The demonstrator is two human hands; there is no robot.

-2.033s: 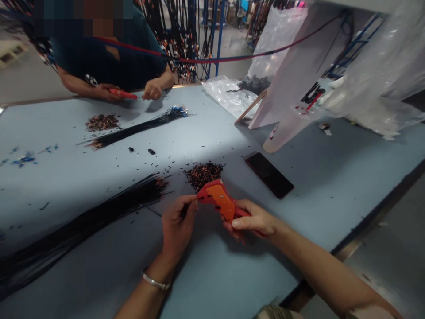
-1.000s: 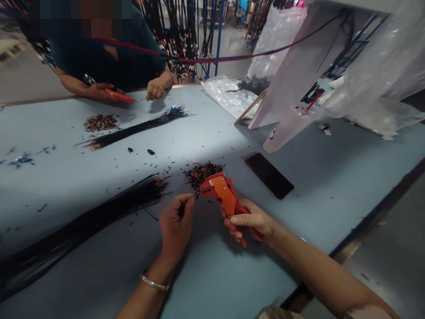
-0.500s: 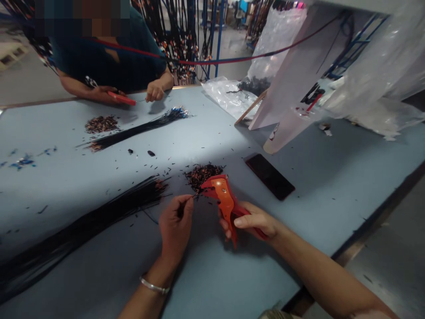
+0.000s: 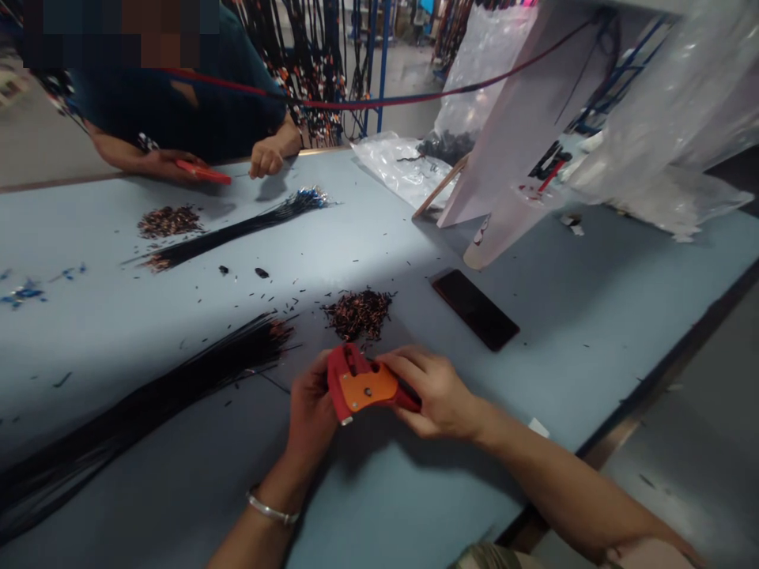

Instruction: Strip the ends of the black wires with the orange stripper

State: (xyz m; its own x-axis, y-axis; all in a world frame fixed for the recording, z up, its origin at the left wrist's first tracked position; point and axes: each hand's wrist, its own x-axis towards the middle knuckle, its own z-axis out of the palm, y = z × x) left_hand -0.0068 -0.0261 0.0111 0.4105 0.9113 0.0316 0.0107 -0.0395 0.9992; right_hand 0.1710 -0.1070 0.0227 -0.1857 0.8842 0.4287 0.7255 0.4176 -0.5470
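My right hand [image 4: 436, 391] is wrapped round the handles of a red and orange wire stripper [image 4: 368, 389], which lies turned sideways with its head to the left. My left hand [image 4: 311, 407] is closed right at the tool's head, which hides its fingertips. A thin black wire [image 4: 273, 383] runs from the left into this hand; its end is out of sight. Just beyond the tool lies a pile of short black and copper-coloured offcuts [image 4: 359, 314]. To the left stretches a thick bundle of black wires [image 4: 160, 403] with copper-coloured ends.
Across the table [image 4: 593, 379], a co-worker's hand holds a red tool [image 4: 203, 171]. Before them lie another wire bundle [image 4: 231, 231] and offcut pile [image 4: 170, 222]. A phone [image 4: 475, 310], a plastic cup [image 4: 507, 225] and plastic bags [image 4: 646, 178] are on the right.
The wire stripper has swung from upright to sideways, its head now down by my left hand. The wire tip that showed between my left fingertips is now hidden.
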